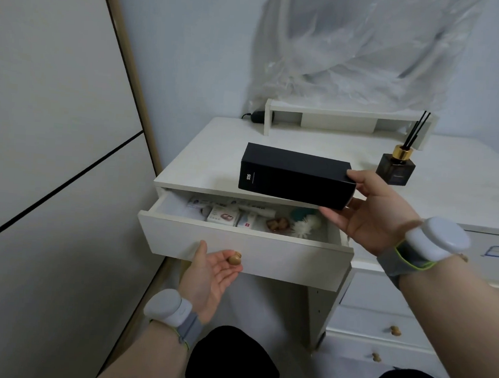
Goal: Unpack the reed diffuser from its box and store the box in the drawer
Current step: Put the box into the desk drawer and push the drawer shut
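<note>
While held level, box (295, 175) runs left–right — right hand (370, 215).

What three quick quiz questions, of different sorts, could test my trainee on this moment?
1. True or false: the black box already lies inside the drawer.
2. Which of the hands is at the wooden knob: A left, B right?
3. Fill in: the reed diffuser stands on the ____.

Key: 1 false, the right hand holds it above the open drawer; 2 A; 3 desktop.
</note>
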Tool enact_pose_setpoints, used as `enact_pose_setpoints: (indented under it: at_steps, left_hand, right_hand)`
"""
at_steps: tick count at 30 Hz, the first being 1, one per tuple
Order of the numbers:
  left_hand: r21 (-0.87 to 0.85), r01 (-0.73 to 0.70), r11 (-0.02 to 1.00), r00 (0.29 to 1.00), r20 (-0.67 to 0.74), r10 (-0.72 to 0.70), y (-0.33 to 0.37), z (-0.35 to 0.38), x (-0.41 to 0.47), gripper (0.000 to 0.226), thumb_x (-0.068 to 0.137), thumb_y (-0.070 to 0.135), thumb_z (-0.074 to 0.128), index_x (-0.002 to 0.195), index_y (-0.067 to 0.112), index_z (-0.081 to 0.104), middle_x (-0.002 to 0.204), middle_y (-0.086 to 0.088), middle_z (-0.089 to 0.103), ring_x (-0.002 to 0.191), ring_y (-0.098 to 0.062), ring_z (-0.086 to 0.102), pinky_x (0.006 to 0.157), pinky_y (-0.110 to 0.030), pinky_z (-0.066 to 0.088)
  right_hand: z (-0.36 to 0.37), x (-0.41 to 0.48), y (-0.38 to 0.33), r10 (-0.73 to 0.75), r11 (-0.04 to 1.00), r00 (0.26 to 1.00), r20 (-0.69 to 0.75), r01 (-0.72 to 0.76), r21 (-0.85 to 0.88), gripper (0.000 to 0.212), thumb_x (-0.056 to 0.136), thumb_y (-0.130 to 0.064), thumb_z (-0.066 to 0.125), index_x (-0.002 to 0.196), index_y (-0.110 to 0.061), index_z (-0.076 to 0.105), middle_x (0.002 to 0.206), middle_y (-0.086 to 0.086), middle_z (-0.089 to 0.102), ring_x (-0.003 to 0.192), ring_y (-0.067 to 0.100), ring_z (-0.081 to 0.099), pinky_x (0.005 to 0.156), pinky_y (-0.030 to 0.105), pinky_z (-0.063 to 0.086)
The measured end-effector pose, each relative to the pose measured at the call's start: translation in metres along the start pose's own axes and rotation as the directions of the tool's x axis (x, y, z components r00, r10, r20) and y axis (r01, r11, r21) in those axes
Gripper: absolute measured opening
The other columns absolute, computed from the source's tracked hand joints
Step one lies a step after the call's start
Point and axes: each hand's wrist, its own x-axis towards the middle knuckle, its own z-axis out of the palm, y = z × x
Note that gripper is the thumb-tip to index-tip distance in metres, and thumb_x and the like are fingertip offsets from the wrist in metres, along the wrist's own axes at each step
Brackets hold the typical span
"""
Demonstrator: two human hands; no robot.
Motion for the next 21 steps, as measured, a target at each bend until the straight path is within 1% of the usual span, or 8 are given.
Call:
enact_pose_setpoints:
  at_steps: [2, 5, 10, 14, 16, 18, 19, 21]
  left_hand:
    - [0.004, 0.002, 1.000, 1.000, -0.010, -0.002, -0.002, 0.000, -0.006, 0.063, 0.095, 0.051, 0.024, 0.093, 0.000, 0.061, 0.095, -0.019, 0.062, 0.092, -0.030, 0.060, 0.088, -0.034, 0.045]
    - [0.004, 0.001, 1.000, 1.000, -0.015, -0.001, -0.004, -0.004, -0.023, 0.063, 0.095, 0.051, 0.023, 0.095, 0.000, 0.061, 0.097, -0.019, 0.062, 0.093, -0.029, 0.060, 0.095, -0.036, 0.043]
    - [0.023, 0.010, 1.000, 1.000, -0.006, -0.009, -0.003, -0.006, -0.039, 0.063, 0.094, 0.052, 0.024, 0.099, 0.002, 0.061, 0.104, -0.020, 0.063, 0.098, -0.029, 0.060, 0.094, -0.035, 0.042]
    - [0.156, 0.041, 0.987, 0.999, 0.013, -0.043, 0.012, -0.011, -0.046, 0.064, 0.094, 0.052, 0.025, 0.107, 0.000, 0.060, 0.111, -0.021, 0.061, 0.107, -0.032, 0.057, 0.098, -0.037, 0.041]
    - [0.235, 0.011, 0.972, 1.000, 0.003, -0.013, 0.031, -0.013, -0.048, 0.059, 0.096, 0.047, 0.028, 0.108, -0.002, 0.058, 0.107, -0.022, 0.061, 0.103, -0.033, 0.058, 0.098, -0.039, 0.042]
    - [0.267, -0.042, 0.963, 0.999, -0.012, 0.047, 0.053, -0.014, -0.048, 0.056, 0.097, 0.043, 0.030, 0.105, -0.005, 0.057, 0.096, -0.020, 0.064, 0.093, -0.032, 0.061, 0.094, -0.040, 0.045]
    - [0.264, -0.075, 0.962, 0.996, -0.022, 0.084, 0.064, -0.014, -0.047, 0.055, 0.097, 0.042, 0.031, 0.102, -0.005, 0.058, 0.092, -0.018, 0.065, 0.089, -0.030, 0.062, 0.090, -0.039, 0.046]
    - [0.228, -0.142, 0.963, 0.988, -0.029, 0.152, 0.086, -0.011, -0.046, 0.052, 0.096, 0.043, 0.032, 0.098, -0.001, 0.059, 0.093, -0.017, 0.066, 0.089, -0.027, 0.064, 0.087, -0.037, 0.048]
  right_hand:
    - [0.000, -0.002, 0.000, -0.005, 1.000, 1.000, -0.006, 0.005, 0.009, 0.013, 0.086, -0.024, 0.058, 0.088, -0.011, 0.058, 0.096, 0.013, 0.053, 0.091, 0.028, 0.063, 0.062, 0.033, 0.060]
    - [0.001, -0.010, 0.000, -0.001, 1.000, 1.000, 0.003, 0.001, 0.020, 0.014, 0.085, -0.024, 0.059, 0.090, -0.011, 0.058, 0.094, 0.013, 0.056, 0.087, 0.027, 0.065, 0.059, 0.031, 0.059]
    - [0.001, -0.016, 0.001, -0.001, 1.000, 1.000, 0.012, 0.001, 0.018, 0.016, 0.085, -0.024, 0.058, 0.092, -0.010, 0.058, 0.092, 0.013, 0.057, 0.088, 0.028, 0.065, 0.060, 0.033, 0.060]
    - [0.000, -0.017, 0.004, 0.017, 1.000, 1.000, 0.016, -0.017, -0.011, 0.018, 0.085, -0.023, 0.059, 0.095, -0.009, 0.057, 0.092, 0.014, 0.055, 0.091, 0.029, 0.064, 0.067, 0.037, 0.060]
    - [0.000, -0.018, 0.005, 0.028, 0.999, 1.000, 0.010, -0.027, -0.021, 0.018, 0.084, -0.021, 0.060, 0.095, -0.007, 0.057, 0.096, 0.016, 0.050, 0.096, 0.029, 0.060, 0.066, 0.037, 0.060]
    - [0.003, -0.018, 0.005, 0.041, 0.999, 0.999, 0.014, -0.041, -0.031, 0.018, 0.084, -0.020, 0.060, 0.094, -0.006, 0.057, 0.100, 0.016, 0.050, 0.099, 0.030, 0.059, 0.066, 0.038, 0.061]
    - [0.005, -0.019, 0.005, 0.049, 0.998, 0.999, 0.021, -0.048, -0.038, 0.017, 0.084, -0.019, 0.060, 0.094, -0.006, 0.057, 0.099, 0.017, 0.052, 0.099, 0.030, 0.059, 0.067, 0.039, 0.061]
    - [0.010, -0.021, 0.004, 0.062, 0.997, 0.997, 0.037, -0.060, -0.055, 0.015, 0.085, -0.019, 0.058, 0.093, -0.006, 0.057, 0.093, 0.016, 0.055, 0.100, 0.030, 0.059, 0.069, 0.040, 0.060]
